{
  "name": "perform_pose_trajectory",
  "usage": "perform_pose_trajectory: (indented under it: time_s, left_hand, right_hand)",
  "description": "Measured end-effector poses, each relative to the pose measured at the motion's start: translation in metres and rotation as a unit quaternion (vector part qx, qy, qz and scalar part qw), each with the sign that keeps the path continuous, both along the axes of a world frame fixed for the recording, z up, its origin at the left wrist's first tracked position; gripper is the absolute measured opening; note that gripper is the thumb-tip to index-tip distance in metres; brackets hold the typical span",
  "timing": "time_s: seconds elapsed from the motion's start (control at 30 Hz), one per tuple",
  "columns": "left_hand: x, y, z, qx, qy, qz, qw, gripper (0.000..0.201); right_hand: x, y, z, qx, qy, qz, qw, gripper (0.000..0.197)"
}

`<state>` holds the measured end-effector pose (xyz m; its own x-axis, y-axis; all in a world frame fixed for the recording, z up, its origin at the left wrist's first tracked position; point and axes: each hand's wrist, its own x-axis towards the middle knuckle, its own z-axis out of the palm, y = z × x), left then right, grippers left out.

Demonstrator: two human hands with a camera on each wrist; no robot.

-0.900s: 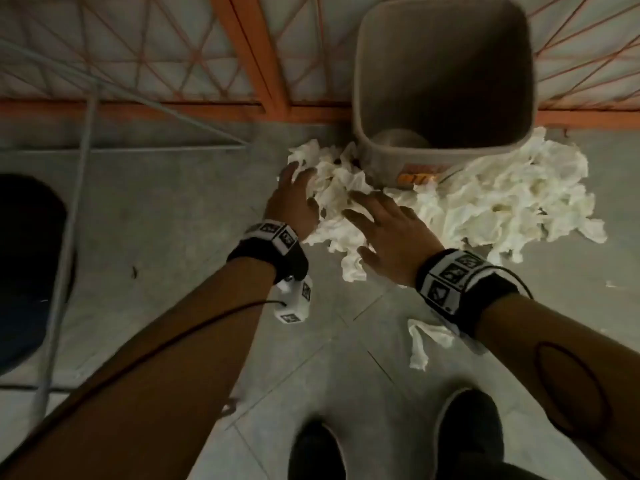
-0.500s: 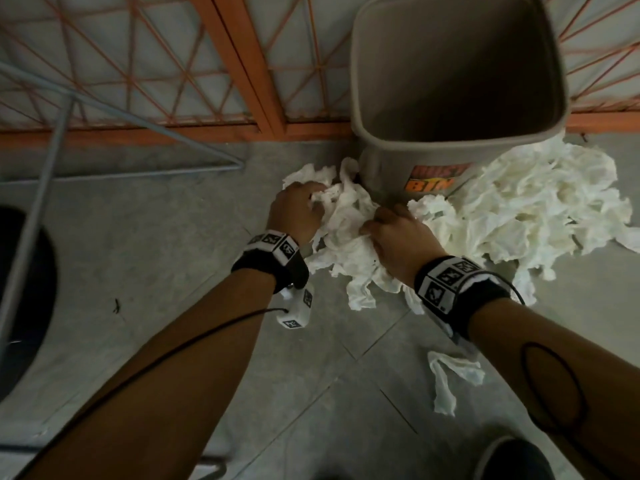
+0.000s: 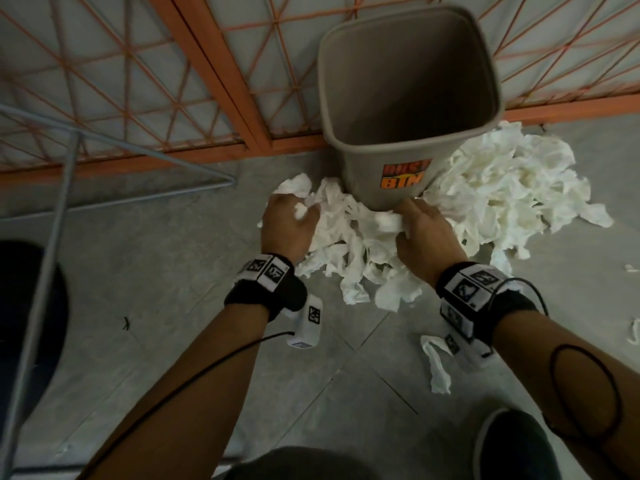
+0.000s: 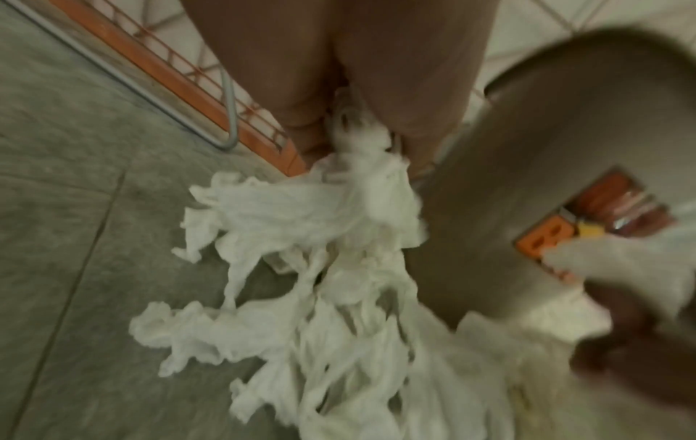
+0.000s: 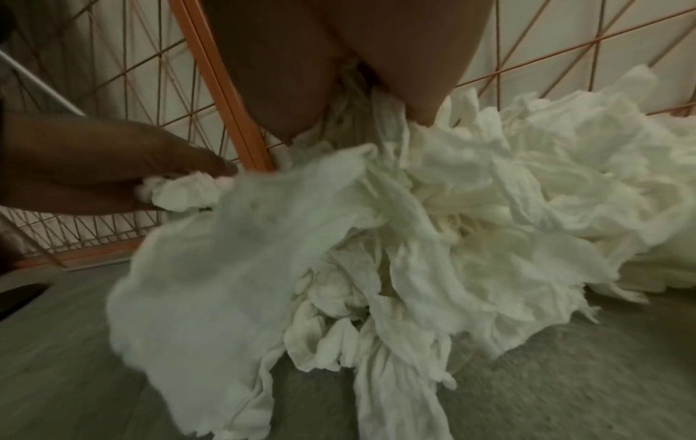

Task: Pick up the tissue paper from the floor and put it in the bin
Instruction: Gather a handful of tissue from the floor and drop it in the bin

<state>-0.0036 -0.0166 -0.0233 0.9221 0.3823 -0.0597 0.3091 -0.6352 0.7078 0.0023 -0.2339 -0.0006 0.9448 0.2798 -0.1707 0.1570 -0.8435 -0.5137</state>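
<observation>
Bin (image 3: 408, 109) looks empty; nothing binned yet. Left hand (image 3: 287, 226) and right hand (image 3: 427, 233) each grip a clump of tissue paper (image 3: 353, 251), grips clenched. Big pile and floor (image 3: 173, 271) scraps remain.

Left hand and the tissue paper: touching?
Touching. In the left wrist view the left hand pinches the tissue paper between its fingers, the wad hanging below; the head view shows the fingers curled into it.

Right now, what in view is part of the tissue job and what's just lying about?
Job:
- tissue paper, bunch gripped by left hand and right hand
- bin, upright
- loose tissue strip on the floor

Lying about:
- orange wire grid
- grey metal frame
- shoes
</observation>
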Motion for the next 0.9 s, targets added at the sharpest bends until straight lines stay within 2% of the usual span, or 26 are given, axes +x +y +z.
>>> perform_pose_trajectory:
  time_s: [0.07,0.17,0.2,0.27,0.37,0.43,0.57,0.7,0.8,0.9]
  left_hand:
    - [0.003,-0.012,-0.01,-0.014,0.054,-0.039,0.998,0.031]
    - [0.009,-0.025,-0.025,0.004,0.14,-0.082,0.987,0.065]
    - [0.01,-0.027,-0.029,0.027,0.171,-0.096,0.98,0.068]
    - [0.01,-0.03,-0.033,0.063,0.202,-0.122,0.97,0.057]
    - [0.005,-0.03,-0.03,0.068,0.172,-0.118,0.976,0.035]
    - [-0.001,-0.03,-0.021,0.041,0.139,-0.089,0.985,0.034]
    - [-0.014,-0.028,0.001,-0.018,0.027,-0.035,0.999,0.029]
    - [-0.023,-0.023,0.015,-0.014,-0.045,-0.034,0.998,0.029]
    - [-0.029,-0.021,0.016,-0.014,-0.053,-0.056,0.997,0.027]
    - [-0.035,-0.021,0.013,-0.014,-0.058,-0.064,0.996,0.016]
  right_hand:
    - [-0.002,-0.004,0.001,0.008,-0.022,-0.001,1.0,0.038]
    - [-0.006,-0.011,-0.001,-0.026,-0.026,-0.014,0.999,0.045]
    - [-0.007,-0.013,-0.002,-0.035,-0.023,-0.027,0.999,0.046]
    - [-0.009,-0.017,-0.007,-0.048,-0.008,-0.046,0.998,0.049]
    - [-0.01,-0.023,-0.012,-0.086,0.048,-0.04,0.994,0.06]
    - [-0.009,-0.028,-0.016,-0.112,0.077,-0.034,0.99,0.067]
    - [-0.005,-0.032,-0.024,-0.111,0.117,-0.059,0.985,0.061]
    - [-0.004,-0.024,-0.034,-0.14,0.114,0.009,0.983,0.066]
    - [-0.004,-0.016,-0.044,-0.16,0.132,0.04,0.977,0.055]
    - [-0.006,-0.012,-0.048,-0.166,0.114,0.026,0.979,0.041]
